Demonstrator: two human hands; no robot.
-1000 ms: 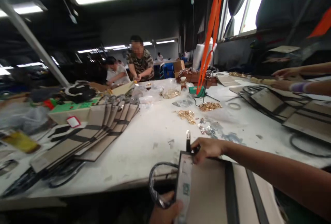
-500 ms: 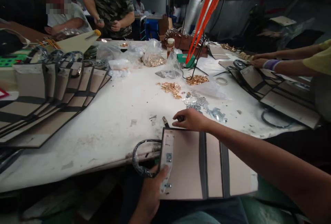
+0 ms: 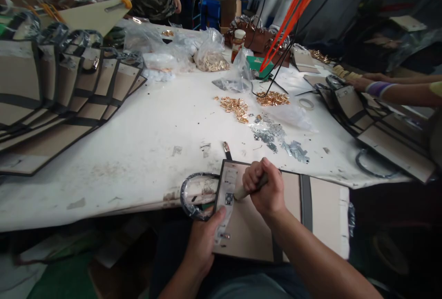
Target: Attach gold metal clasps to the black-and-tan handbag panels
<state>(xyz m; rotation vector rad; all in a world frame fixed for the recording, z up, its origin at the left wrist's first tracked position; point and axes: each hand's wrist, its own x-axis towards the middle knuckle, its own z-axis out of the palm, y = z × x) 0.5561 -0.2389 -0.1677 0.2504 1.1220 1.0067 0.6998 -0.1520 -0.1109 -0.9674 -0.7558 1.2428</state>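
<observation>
The right hand (image 3: 265, 184) is wrapped tightly around a pale, rounded, rod-like tool (image 3: 241, 192), its end just beside a small square grey metal plate (image 3: 229, 198); contact is too small to tell. A slip of that end could knock the plate askew or strike the left hand (image 3: 203, 237), whose thumb lies near it — the likely cause being an angled push. The left hand is clamped on the left edge of a flat beige panel with black bands (image 3: 255, 230), which lies at the near edge of the white surface (image 3: 155, 152), partly over the person's lap. With its near side seemingly unsupported, the panel could tip or flex under pressure. The black plastic-wrapped loop handle (image 3: 184, 196) beside it could snag — it juts past the panel's edge.
</observation>
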